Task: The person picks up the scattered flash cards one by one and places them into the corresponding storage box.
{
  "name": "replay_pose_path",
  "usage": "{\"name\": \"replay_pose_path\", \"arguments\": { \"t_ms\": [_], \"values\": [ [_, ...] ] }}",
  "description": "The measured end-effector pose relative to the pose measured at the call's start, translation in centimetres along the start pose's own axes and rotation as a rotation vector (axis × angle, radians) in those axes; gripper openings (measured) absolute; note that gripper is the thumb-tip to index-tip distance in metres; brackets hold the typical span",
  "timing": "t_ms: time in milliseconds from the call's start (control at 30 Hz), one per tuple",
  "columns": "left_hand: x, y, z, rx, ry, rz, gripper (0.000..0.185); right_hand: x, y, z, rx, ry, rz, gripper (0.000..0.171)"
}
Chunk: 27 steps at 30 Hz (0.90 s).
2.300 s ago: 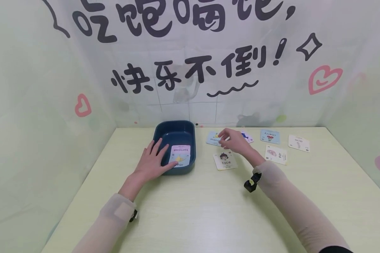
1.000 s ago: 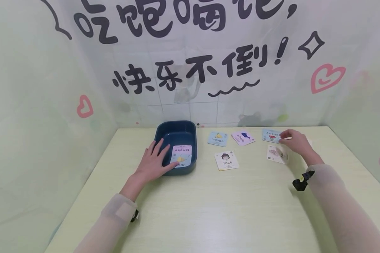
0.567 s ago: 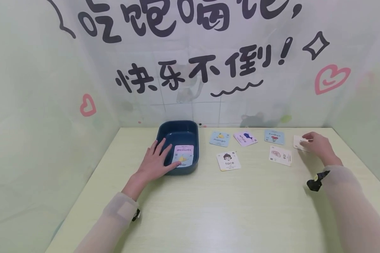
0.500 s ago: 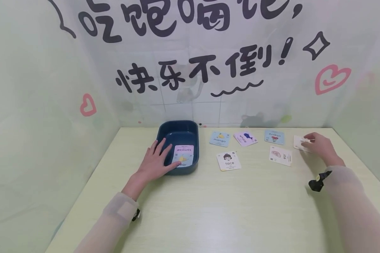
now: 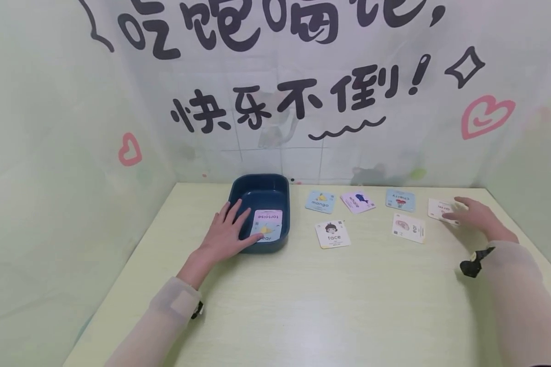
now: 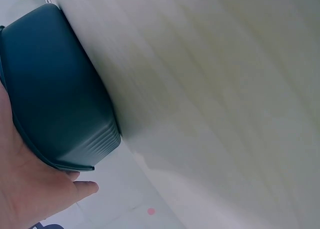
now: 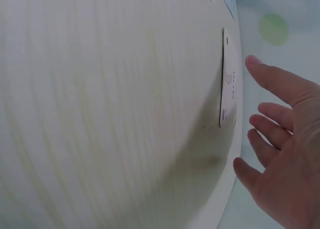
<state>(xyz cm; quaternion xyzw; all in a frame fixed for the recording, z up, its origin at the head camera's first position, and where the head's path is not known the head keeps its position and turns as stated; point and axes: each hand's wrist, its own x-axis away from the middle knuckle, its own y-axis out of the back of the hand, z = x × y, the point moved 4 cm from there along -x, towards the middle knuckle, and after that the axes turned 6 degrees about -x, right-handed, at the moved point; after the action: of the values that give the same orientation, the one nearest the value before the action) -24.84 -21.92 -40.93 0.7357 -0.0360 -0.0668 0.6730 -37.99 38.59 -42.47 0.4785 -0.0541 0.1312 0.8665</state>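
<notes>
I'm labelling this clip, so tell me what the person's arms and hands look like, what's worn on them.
Both hands, left hand and right hand, are bare. Sheer beige sleeves cover both forearms to the wrists. A small black device hangs at the right wrist; another shows dark at the left.

Lighting on my feed is even, bright, soft; faint shadows only. Head view sharp, edges bowed. Both wrist views motion-smeared.

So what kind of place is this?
Probably a small play or learning corner: a pale green table with picture word cards like the face card, a blue tray, and a cartoon backdrop with hearts.
</notes>
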Motion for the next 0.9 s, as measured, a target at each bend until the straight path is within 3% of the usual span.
{"name": "replay_pose_path", "arguments": {
  "t_ms": [367,733,900],
  "values": [
    [-0.03,-0.24,0.24,-0.006,-0.004,0.004,0.09,-0.04,-0.51,-0.45,-0.001,0.013,0.102,0.106],
    [-0.22,-0.15,0.36,0.001,-0.004,0.009,0.09,-0.6,-0.24,-0.7,0.068,0.05,0.131,0.099],
    [-0.27,-0.35,0.43,0.007,-0.003,0.004,0.09,-0.75,-0.25,-0.8,0.128,0.071,0.093,0.094]
  ]
}}
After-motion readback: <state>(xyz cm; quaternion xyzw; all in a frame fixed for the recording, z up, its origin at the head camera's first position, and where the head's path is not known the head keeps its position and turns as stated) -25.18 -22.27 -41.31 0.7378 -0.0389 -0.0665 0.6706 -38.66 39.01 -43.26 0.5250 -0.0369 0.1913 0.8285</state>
